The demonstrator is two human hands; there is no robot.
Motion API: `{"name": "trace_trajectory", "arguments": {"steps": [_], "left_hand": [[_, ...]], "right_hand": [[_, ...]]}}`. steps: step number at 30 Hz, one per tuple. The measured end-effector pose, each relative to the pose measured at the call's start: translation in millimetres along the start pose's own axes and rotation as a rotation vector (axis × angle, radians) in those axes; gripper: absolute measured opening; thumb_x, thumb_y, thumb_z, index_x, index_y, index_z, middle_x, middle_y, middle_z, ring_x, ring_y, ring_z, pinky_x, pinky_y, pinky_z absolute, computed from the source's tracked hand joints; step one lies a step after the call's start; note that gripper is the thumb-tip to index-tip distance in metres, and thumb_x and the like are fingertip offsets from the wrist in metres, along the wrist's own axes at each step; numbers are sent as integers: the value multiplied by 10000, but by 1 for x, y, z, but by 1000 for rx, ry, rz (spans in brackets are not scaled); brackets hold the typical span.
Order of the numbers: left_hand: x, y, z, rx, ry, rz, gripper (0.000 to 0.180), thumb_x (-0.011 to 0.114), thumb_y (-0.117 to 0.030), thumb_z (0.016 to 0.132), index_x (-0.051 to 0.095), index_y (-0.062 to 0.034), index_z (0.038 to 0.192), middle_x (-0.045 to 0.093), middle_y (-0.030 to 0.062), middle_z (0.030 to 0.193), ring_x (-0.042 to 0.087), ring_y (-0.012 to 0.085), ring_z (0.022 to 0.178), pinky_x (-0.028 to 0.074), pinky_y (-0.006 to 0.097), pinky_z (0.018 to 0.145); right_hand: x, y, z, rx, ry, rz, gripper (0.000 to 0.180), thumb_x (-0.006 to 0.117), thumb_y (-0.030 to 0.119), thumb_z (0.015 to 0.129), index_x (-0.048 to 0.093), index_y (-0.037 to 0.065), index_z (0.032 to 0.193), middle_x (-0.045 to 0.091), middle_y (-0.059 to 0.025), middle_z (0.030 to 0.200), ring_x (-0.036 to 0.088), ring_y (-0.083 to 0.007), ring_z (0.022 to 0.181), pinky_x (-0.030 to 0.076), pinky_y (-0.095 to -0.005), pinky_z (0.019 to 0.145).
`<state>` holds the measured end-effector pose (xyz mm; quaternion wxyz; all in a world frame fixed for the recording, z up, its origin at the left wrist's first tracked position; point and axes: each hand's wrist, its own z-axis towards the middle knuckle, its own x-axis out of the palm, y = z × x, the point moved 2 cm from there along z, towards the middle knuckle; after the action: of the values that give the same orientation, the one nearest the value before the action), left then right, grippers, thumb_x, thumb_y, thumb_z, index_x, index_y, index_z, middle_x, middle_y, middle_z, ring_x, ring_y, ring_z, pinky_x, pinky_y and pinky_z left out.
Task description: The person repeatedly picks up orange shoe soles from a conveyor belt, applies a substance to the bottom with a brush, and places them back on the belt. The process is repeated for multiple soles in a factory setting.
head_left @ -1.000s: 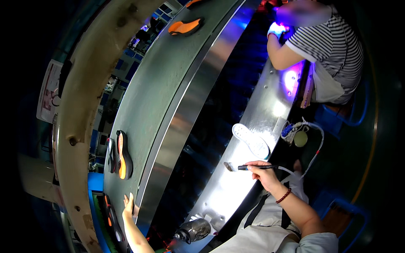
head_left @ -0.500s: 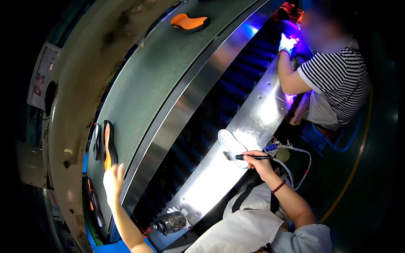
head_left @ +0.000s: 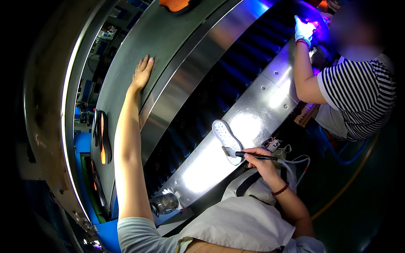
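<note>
My right hand (head_left: 262,163) grips a black-handled brush (head_left: 244,155) with a flat grey-brown head. That head rests on or just above the near end of a white shoe sole (head_left: 222,130), which lies on the shiny metal ledge (head_left: 198,168). My left arm is stretched far forward. My left hand (head_left: 142,74) is open, fingers apart, over or on the green conveyor belt (head_left: 122,101); whether the palm touches is hard to tell. Black-and-orange soles (head_left: 104,139) lie along the belt's left side.
Another orange sole (head_left: 175,4) lies farther up the belt. A clear jar (head_left: 166,203) stands at the ledge's near end. Thin white tubing (head_left: 295,160) loops right of my right hand. At the far right a co-worker's gloved hand (head_left: 304,30) is under violet light.
My left hand has moved up and forward along the belt, away from the black-and-orange soles, and its fingers have spread. My right hand stays at the white sole with the brush. The view has shifted.
</note>
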<state>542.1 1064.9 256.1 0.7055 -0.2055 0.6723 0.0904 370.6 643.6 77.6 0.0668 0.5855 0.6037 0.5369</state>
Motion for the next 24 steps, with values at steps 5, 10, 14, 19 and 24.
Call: {"name": "trace_trajectory", "arguments": {"steps": [5, 10, 14, 19, 24], "left_hand": [[11, -40, 18, -20, 47, 61, 836, 262, -693, 767, 182, -117, 1368, 119, 116, 1428, 71, 263, 1324, 52, 447, 1048], [20, -135, 32, 145, 43, 24, 851, 303, -683, 761, 220, -74, 1350, 149, 135, 1417, 94, 278, 1318, 78, 435, 1047], [32, -160, 56, 83, -131, -110, 812, 436, -609, 760, 310, 3, 1279, 271, 166, 1360, 254, 305, 1261, 185, 407, 1023], [24, -190, 74, 606, -784, 122, 618, 572, -419, 755, 417, 4, 1178, 508, 205, 1107, 472, 345, 1029, 387, 380, 866], [26, -196, 82, 382, -482, 272, 402, 494, -388, 821, 584, 1, 859, 608, 186, 766, 589, 332, 771, 464, 413, 680]], "right_hand": [[-12, -7, 6, 23, 33, -5, 186, 607, 102, 785, 618, 13, 948, 591, 2, 727, 501, -40, 573, 405, -166, 534], [-16, -5, 13, 36, 41, -11, 203, 612, 128, 784, 620, 23, 958, 586, 5, 717, 500, -39, 578, 401, -168, 537], [-21, -6, 13, 71, 18, 37, 205, 611, 133, 784, 623, 27, 959, 585, 4, 715, 504, -43, 580, 394, -165, 534], [-31, -6, 10, 76, -40, 28, 176, 602, 93, 788, 614, 11, 942, 567, -11, 735, 513, -70, 585, 408, -180, 550], [-34, -2, 8, 76, -50, 46, 211, 611, 123, 780, 620, 11, 958, 579, -15, 713, 513, -69, 584, 411, -182, 547]]}}
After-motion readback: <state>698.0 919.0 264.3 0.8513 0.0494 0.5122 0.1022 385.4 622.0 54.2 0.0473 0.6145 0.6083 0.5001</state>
